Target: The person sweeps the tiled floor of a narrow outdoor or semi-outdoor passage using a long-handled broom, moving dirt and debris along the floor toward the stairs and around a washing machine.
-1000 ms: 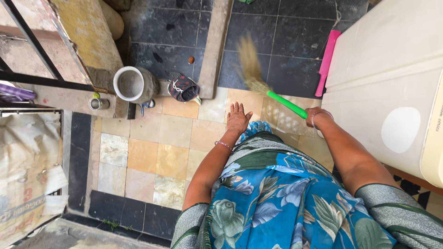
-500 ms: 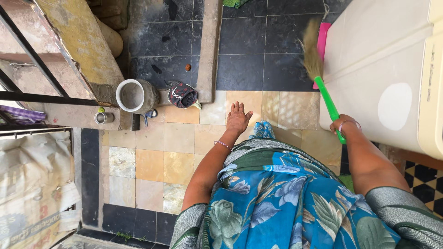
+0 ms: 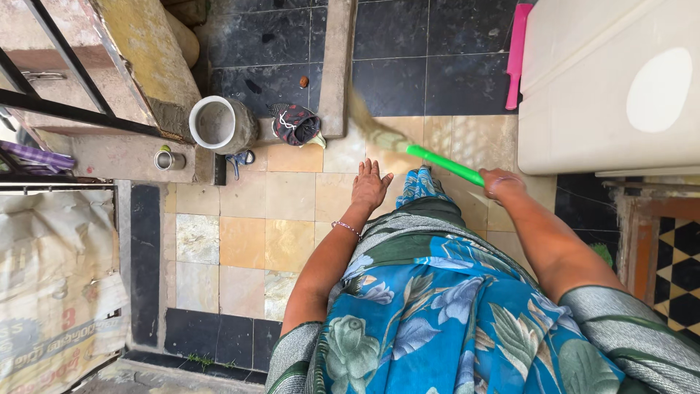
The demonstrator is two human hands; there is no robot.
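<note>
Stance: person standing, looking straight down over a blue flowered garment (image 3: pixel 437 306); floor laid out ahead, toward 12 o'clock.
Left hand: left hand (image 3: pixel 368 186) flat and open, fingers spread, holding nothing; it hangs over the tan tiles (image 3: pixel 292 197), thin bangle on the wrist.
Right hand: right hand (image 3: pixel 499 182) closed around the near end of the broom handle.
Broom: broom (image 3: pixel 408 149) with a bright green handle running from the right hand toward 10 o'clock; straw head (blurred) low over the tiles near the stone strip (image 3: pixel 337 66).
Step in hand: sweeping, by my reading, with the head over the pale tiles just short of the dark tiles (image 3: pixel 394 80).
Next move calls for: a low, steady drag of the bristles across the tile; grip looks firm enough as is.
Edges at 3 o'clock: large cream cabinet (image 3: pixel 598 87) just beside the right arm, pink brush (image 3: pixel 515 58) leaning at its corner (tight on that side).
Edges at 10–11 o'clock: small dark bag (image 3: pixel 293 122) touching the strip's near end, pale bucket (image 3: pixel 215 124) beside it, small metal cup (image 3: pixel 168 159) near the concrete ledge (image 3: pixel 138 51).
Edges at 9 o'clock: sacking (image 3: pixel 51 277) behind a dark border.
Open room: the tan tiles from 9 to 12 o'clock give the widest swing.
</note>
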